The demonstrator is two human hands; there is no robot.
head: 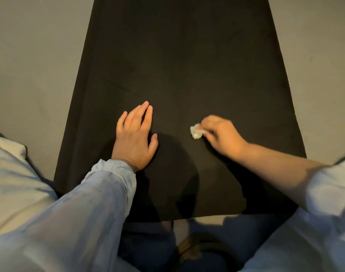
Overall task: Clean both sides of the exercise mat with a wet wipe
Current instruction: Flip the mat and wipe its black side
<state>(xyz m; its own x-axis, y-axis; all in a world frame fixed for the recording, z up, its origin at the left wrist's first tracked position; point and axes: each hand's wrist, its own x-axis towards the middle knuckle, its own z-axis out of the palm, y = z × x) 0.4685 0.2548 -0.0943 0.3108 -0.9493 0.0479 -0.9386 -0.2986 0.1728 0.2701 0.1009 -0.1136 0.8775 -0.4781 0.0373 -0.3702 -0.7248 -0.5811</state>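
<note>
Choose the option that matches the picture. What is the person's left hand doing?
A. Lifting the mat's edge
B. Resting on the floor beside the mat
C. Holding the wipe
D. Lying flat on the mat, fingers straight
D: the left hand lies palm down on the black mat, fingers straight, while the right hand holds the crumpled wipe.

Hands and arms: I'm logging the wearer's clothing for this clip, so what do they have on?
Both arms wear a loose pale blue-grey shirt. The left sleeve reaches the wrist with a gathered cuff; the right sleeve is pushed up, leaving the forearm bare. The left hand and right hand show no gloves.
</note>
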